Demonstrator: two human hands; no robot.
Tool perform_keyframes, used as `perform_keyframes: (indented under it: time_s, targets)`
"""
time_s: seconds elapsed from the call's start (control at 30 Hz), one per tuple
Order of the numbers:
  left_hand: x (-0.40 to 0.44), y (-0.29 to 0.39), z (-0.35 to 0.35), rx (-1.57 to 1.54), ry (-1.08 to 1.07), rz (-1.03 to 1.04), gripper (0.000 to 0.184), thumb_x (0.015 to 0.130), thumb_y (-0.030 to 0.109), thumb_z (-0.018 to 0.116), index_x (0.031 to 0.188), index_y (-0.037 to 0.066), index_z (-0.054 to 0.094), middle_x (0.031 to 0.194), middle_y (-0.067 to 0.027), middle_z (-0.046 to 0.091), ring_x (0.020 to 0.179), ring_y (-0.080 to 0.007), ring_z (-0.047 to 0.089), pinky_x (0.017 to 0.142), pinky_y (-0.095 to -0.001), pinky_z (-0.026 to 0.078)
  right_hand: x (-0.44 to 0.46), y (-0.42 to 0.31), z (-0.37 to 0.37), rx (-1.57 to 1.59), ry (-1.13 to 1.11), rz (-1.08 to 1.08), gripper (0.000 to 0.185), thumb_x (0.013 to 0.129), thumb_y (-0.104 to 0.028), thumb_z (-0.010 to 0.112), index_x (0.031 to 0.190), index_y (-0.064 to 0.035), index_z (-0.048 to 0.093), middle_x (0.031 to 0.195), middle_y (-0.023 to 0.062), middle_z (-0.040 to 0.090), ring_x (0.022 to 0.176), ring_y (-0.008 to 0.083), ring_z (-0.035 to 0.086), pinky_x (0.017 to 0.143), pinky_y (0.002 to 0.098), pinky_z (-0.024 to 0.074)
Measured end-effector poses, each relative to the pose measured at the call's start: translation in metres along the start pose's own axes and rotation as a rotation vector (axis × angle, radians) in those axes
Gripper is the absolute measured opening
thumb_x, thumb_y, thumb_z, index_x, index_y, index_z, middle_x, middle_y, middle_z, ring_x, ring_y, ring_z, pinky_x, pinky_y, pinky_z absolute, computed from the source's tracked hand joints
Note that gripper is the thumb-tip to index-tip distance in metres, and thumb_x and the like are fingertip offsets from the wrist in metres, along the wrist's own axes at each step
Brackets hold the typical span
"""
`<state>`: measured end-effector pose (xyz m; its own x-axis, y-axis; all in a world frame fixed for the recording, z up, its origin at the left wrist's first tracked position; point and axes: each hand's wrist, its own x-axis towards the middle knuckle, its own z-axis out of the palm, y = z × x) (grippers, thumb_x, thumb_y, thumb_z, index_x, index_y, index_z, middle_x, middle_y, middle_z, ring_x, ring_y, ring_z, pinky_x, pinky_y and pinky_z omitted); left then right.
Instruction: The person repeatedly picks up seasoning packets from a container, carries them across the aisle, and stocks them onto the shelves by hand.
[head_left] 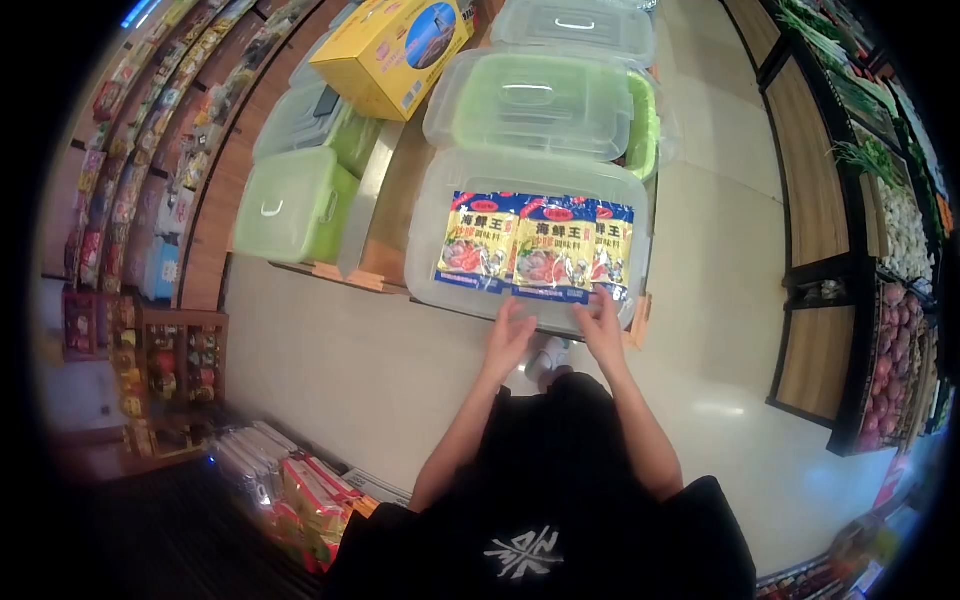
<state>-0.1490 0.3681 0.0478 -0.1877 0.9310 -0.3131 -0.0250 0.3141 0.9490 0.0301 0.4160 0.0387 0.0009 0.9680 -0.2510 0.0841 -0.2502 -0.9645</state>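
Blue-and-yellow seasoning packets lie in overlapping rows on the translucent lid [430, 200] of a storage bin. A left packet [474, 245], a middle packet [553, 255] and a partly covered right packet [614, 245] show their printed fronts. My left hand [510, 340] is just below the left and middle packets, over the lid's front edge, fingers apart and holding nothing. At the lower edge of the middle and right packets, my right hand [602, 328] has its fingers stretched out and apart. Whether its fingertips touch the packets is hard to tell.
Behind stand more lidded green bins [545, 105] and a yellow carton [395, 55]. Another green bin [290, 205] is at left. Packaged-goods shelves [150, 150] line the left side. A vegetable rack [880, 250] borders the right aisle; red-and-silver packages [300, 490] are at lower left.
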Motion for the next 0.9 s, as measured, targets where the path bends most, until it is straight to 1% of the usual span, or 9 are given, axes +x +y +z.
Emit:
perform_keyframes:
  time_s: [0.13,0.23,0.27,0.47,0.57,0.6,0.7,0.73,0.9]
  targets:
    - [0.017,0.007,-0.005,-0.315,-0.008,-0.169,0.047,0.094,0.019,0.056,0.134,0.004,0.036,0.123,-0.0126,0.051,0.108,-0.0199,0.056,0.083,-0.0318,0.05,0.005,-0.015,-0.001,-0.134,0.03,0.031,0.057,0.084,-0.023,0.069,0.129,0.0015,0.042,0.1,0.0088,0.054,0.072,0.0115,0.053,0.063,0.0258,0.0451]
    - [0.022,0.008,-0.007,-0.33,-0.021,-0.194,0.039,0.096,0.017,0.052,0.129,0.004,0.039,0.115,-0.0098,0.055,0.106,-0.0206,0.057,0.084,-0.0317,0.05,0.015,-0.001,0.0,0.031,0.008,0.062,0.052,0.084,-0.023,0.069,0.123,0.0011,0.047,0.087,0.0044,0.056,0.067,0.0079,0.05,0.058,0.0228,0.0414]
    - [0.024,0.007,-0.008,-0.333,-0.039,-0.187,0.037,0.096,0.017,0.052,0.128,0.004,0.04,0.113,-0.0087,0.055,0.105,-0.0204,0.058,0.085,-0.0314,0.05,0.017,0.004,0.002,0.059,0.012,0.079,0.041,0.084,-0.023,0.07,0.112,0.0005,0.053,0.07,-0.0004,0.054,0.062,0.0053,0.046,0.054,0.0212,0.0374]
    - [0.029,0.009,-0.011,-0.332,-0.089,-0.182,0.026,0.096,0.018,0.052,0.118,0.006,0.045,0.103,-0.0048,0.058,0.098,-0.0197,0.061,0.086,-0.032,0.05,0.02,0.001,0.004,0.074,-0.062,0.133,0.018,0.087,-0.019,0.065,0.084,-0.0034,0.057,0.058,-0.0067,0.044,0.055,0.002,0.038,0.049,0.02,0.0307]
    - [0.028,0.003,-0.016,-0.351,-0.109,-0.192,0.017,0.097,0.019,0.05,0.109,0.006,0.047,0.1,-0.0058,0.059,0.098,-0.0197,0.061,0.087,-0.0332,0.05,0.004,-0.006,0.005,0.163,-0.058,0.156,0.016,0.089,-0.016,0.062,0.08,-0.0043,0.056,0.059,-0.0083,0.042,0.054,0.0007,0.036,0.048,0.0187,0.0288]
    - [0.026,0.002,-0.02,-0.35,-0.138,-0.208,0.014,0.098,0.021,0.047,0.102,0.007,0.048,0.1,-0.0072,0.061,0.097,-0.0191,0.061,0.088,-0.0351,0.049,-0.006,-0.023,0.002,0.2,-0.062,0.253,0.012,0.09,-0.014,0.059,0.084,-0.0042,0.057,0.068,-0.0065,0.049,0.061,0.0014,0.041,0.054,0.0185,0.033]
    - [0.023,-0.002,-0.037,-0.22,-0.349,-0.376,0.022,0.1,0.029,0.044,0.103,0.007,0.048,0.103,-0.0091,0.06,0.098,-0.0193,0.06,0.089,-0.037,0.049,-0.034,-0.023,0.014,0.523,0.101,0.193,0.01,0.091,-0.013,0.056,0.09,-0.0032,0.057,0.081,-0.0033,0.056,0.073,0.0035,0.048,0.066,0.0195,0.0396]
    - [0.021,0.0,-0.041,-0.212,-0.417,-0.435,0.026,0.1,0.033,0.042,0.103,0.007,0.048,0.105,-0.0093,0.06,0.1,-0.0197,0.059,0.089,-0.0378,0.049,-0.044,-0.015,0.01,0.599,0.071,0.173,0.011,0.091,-0.008,0.051,0.097,-0.0012,0.056,0.093,0.0008,0.059,0.085,0.0064,0.051,0.078,0.0227,0.0424]
    - [0.019,-0.005,-0.05,-0.141,-0.637,-0.696,0.045,0.099,0.048,0.032,0.112,0.009,0.048,0.117,-0.0099,0.056,0.108,-0.0216,0.055,0.091,-0.0413,0.047,-0.089,-0.014,0.012,0.854,0.208,0.168,0.023,0.086,0.0,0.045,0.107,0.0024,0.053,0.102,0.0074,0.06,0.09,0.0122,0.058,0.082,0.0257,0.0464]
